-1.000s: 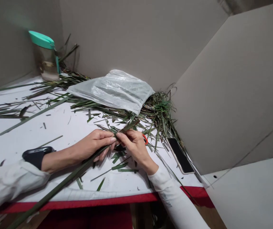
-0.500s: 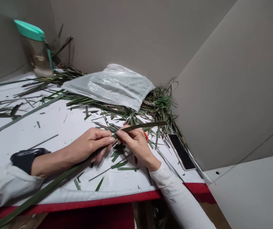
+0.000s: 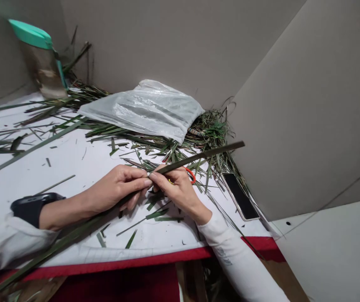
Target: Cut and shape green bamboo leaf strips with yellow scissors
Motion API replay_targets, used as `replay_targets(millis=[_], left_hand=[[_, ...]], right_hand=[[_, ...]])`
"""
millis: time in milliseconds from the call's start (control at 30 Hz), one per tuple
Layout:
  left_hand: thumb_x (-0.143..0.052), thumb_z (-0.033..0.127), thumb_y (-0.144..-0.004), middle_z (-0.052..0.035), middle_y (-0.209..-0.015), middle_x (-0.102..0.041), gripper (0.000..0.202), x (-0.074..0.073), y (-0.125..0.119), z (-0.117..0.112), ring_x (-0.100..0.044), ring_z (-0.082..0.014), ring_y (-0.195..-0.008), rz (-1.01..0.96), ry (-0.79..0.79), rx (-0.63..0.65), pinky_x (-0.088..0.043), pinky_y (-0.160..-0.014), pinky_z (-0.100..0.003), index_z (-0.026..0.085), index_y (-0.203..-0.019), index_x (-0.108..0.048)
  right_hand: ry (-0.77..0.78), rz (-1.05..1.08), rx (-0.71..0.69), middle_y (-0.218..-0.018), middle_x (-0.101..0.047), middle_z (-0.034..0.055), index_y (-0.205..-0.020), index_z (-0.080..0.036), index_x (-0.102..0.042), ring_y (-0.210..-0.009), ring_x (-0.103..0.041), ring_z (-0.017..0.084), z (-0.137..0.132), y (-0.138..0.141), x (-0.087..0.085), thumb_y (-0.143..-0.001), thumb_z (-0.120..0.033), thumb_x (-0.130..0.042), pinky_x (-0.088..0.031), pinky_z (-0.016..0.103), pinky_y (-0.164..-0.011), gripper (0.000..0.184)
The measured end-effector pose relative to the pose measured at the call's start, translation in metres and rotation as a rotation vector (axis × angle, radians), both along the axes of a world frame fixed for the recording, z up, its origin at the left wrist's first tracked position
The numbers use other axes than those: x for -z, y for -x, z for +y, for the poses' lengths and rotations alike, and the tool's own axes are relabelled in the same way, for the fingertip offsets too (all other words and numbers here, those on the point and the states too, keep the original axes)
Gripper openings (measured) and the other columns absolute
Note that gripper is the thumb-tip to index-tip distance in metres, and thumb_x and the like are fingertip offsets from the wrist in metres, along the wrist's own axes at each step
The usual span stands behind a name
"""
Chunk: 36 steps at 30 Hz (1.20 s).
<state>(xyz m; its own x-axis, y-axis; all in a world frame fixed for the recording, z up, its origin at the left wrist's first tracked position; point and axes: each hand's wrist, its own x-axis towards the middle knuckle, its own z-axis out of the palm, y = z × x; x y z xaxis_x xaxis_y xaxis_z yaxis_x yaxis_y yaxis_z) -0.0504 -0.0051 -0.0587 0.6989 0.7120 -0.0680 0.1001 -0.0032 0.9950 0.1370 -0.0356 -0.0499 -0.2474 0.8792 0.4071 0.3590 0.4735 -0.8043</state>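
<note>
A long dark green leaf strip [image 3: 205, 154] runs through both hands, from the lower left corner up to the right. My left hand [image 3: 121, 186] pinches it between thumb and fingers, a dark watch on that wrist. Right beside it, thumb tips nearly meeting, my right hand [image 3: 175, 186] pinches the same strip, and its end sticks out past the fingers. Behind the right hand shows the orange handle of what looks like scissors [image 3: 193, 176], mostly hidden. Cut leaf pieces [image 3: 159, 213] lie on the white cloth under the hands.
Across the back, a clear plastic bag [image 3: 148, 109] covers a heap of leaf strips [image 3: 213, 126]. A bottle with a teal lid [image 3: 38, 58] stands back left. A phone [image 3: 240, 196] lies at the right, near the wall. The white tablecloth [image 3: 60, 163] has a red front edge.
More of the leaf strip now sticks out beyond my right hand, up and to the right. Both hands keep their pinch close together. The view has shifted slightly.
</note>
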Motion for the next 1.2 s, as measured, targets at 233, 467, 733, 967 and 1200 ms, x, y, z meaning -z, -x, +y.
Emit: replay_targets(millis=[233,467,733,967,1200], left_hand=[[-0.063,0.042,-0.084,0.0009,-0.039,-0.059,0.034,-0.002,-0.002,0.002,-0.043,-0.0073,-0.029,-0.038,0.112,-0.004,-0.031,-0.033,-0.017,0.017,-0.062,-0.058],[-0.066,0.042,-0.081,0.0016,-0.037,-0.056,0.035,0.0,-0.001,0.002,-0.044,-0.0074,-0.03,0.013,0.05,-0.063,-0.031,-0.035,-0.016,0.017,-0.06,-0.057],[-0.065,0.045,-0.08,0.0012,-0.036,-0.057,0.036,-0.003,-0.004,0.001,-0.044,-0.008,-0.03,0.011,0.017,-0.083,-0.034,-0.035,-0.017,0.018,-0.058,-0.057],[-0.063,0.047,-0.083,0.0021,-0.038,-0.056,0.039,-0.002,-0.002,-0.001,-0.042,-0.0074,-0.032,0.046,-0.058,-0.131,-0.033,-0.035,-0.018,0.018,-0.059,-0.054],[-0.059,0.045,-0.086,0.0026,-0.039,-0.055,0.04,-0.002,-0.002,-0.004,-0.043,-0.0083,-0.036,0.086,-0.165,-0.174,-0.037,-0.04,-0.018,0.019,-0.056,-0.053]], right_hand=[[-0.228,-0.059,0.362,-0.062,-0.06,-0.0016,-0.069,-0.019,-0.065,-0.06,-0.053,0.013,0.002,-0.013,-0.004,-0.093,-0.03,-0.059,-0.043,0.027,-0.064,0.027],[-0.09,0.043,0.233,-0.06,-0.059,-0.0005,-0.062,-0.02,-0.062,-0.057,-0.054,0.014,0.003,-0.01,0.0,-0.094,-0.035,-0.058,-0.043,0.027,-0.059,0.036],[-0.246,-0.07,0.354,-0.065,-0.065,0.0031,-0.068,-0.017,-0.066,-0.061,-0.057,0.015,0.005,-0.004,0.006,-0.092,-0.03,-0.059,-0.042,0.028,-0.065,0.028],[0.336,0.373,0.045,-0.065,-0.064,-0.0025,-0.077,-0.018,-0.066,-0.055,-0.052,0.011,0.014,-0.009,0.007,-0.081,-0.039,-0.071,-0.043,0.023,-0.053,0.022],[0.368,0.414,-0.012,-0.069,-0.066,-0.0019,-0.077,-0.019,-0.065,-0.057,-0.052,0.01,0.013,-0.005,0.011,-0.078,-0.037,-0.072,-0.043,0.024,-0.056,0.02]])
